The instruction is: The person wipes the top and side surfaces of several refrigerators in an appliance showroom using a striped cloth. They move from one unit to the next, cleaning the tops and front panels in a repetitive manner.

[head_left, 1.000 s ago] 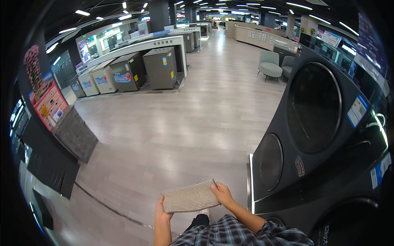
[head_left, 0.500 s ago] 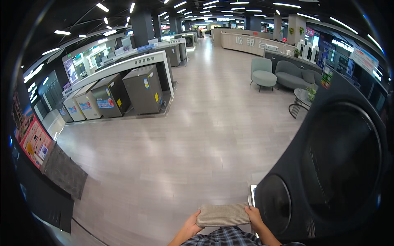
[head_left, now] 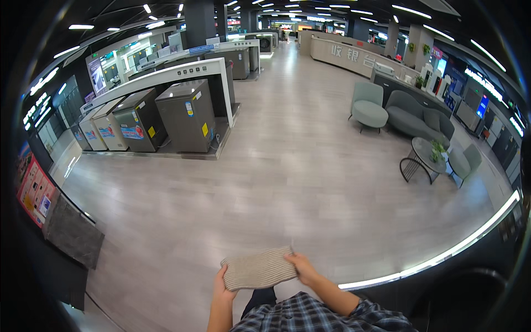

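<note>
— Cloth first: what have you got hold of?

— You hold a folded beige ribbed cloth (head_left: 259,268) by its two short ends, low in the frame just left of centre. Your left hand (head_left: 221,286) closes on the left end, thumb on top and fingers hidden beneath. Your right hand (head_left: 302,265) pinches the right end, fingers curled over the upper edge.

— How does the cloth sit?

— It stretches flat between your hands, nearly level and tilted slightly up to the right, hanging in the air above the pale wood-look floor (head_left: 287,182). Your plaid sleeve (head_left: 321,316) runs along the bottom edge.

— And around you?

— At lower right a dark curved appliance top with a bright light strip (head_left: 442,257) sweeps past your right forearm. In the upper left stands a row of grey chest appliances (head_left: 166,119) under a white frame. At upper right sit grey-green armchairs and a sofa (head_left: 398,110), with a small round table (head_left: 423,155) beside them. A dark mat (head_left: 72,232) lies at the left edge.
</note>
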The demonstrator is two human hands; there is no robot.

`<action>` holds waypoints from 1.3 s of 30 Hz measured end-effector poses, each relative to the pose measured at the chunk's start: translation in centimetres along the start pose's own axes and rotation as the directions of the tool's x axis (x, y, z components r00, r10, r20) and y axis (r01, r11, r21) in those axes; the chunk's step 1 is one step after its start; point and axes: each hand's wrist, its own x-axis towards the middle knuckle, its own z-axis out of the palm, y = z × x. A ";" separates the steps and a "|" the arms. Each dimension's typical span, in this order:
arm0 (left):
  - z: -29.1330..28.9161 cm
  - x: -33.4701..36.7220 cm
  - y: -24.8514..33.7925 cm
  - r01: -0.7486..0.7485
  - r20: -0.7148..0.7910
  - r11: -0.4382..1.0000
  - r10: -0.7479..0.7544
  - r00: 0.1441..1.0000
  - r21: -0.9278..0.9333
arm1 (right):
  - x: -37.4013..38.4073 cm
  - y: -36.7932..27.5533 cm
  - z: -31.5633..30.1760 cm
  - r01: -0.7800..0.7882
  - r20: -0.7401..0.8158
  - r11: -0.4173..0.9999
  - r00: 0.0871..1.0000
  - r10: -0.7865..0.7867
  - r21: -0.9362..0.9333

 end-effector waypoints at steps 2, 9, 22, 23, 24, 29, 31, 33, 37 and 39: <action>-0.5 4.4 1.5 -0.043 -0.013 0.999 0.044 0.999 0.031 | 5.4 -1.5 1.9 -0.162 0.087 0.984 0.984 0.155 0.072; 4.5 25.1 8.5 0.099 -0.179 0.987 -0.076 0.981 0.127 | 25.2 -10.9 2.8 -0.366 0.091 0.908 0.930 0.355 0.205; 36.7 59.1 16.7 0.280 0.126 0.920 -0.323 0.938 0.275 | 50.3 -35.8 -2.7 -0.078 -0.145 0.811 0.970 0.196 0.580; 37.4 61.7 16.3 0.308 0.075 0.919 -0.334 0.939 0.246 | 52.8 -37.7 -3.0 -0.071 -0.163 0.800 0.965 0.207 0.596; 38.6 63.6 16.1 0.327 0.035 0.919 -0.343 0.939 0.219 | 54.9 -39.7 -3.2 -0.057 -0.178 0.791 0.962 0.206 0.609; 46.2 75.0 20.5 0.097 0.023 0.918 -0.115 0.993 0.385 | 69.2 -51.1 -2.4 -0.055 -0.121 0.805 0.980 0.156 0.591; 49.7 79.2 24.2 -0.097 0.122 0.863 0.042 0.992 0.495 | 75.4 -55.3 -0.8 -0.089 -0.032 0.863 0.992 0.120 0.497; 52.3 83.2 28.2 -0.306 0.197 0.734 0.234 0.952 0.607 | 80.7 -59.7 2.4 -0.137 0.033 0.909 0.990 0.135 0.394; 54.8 90.2 33.9 -0.507 0.266 0.395 0.523 0.810 0.766 | 91.7 -65.4 7.4 -0.273 0.137 0.938 0.959 0.248 0.216; 54.8 94.5 35.6 -0.480 0.175 0.387 0.606 0.776 0.787 | 97.2 -67.7 10.3 -0.328 0.187 0.932 0.936 0.299 0.152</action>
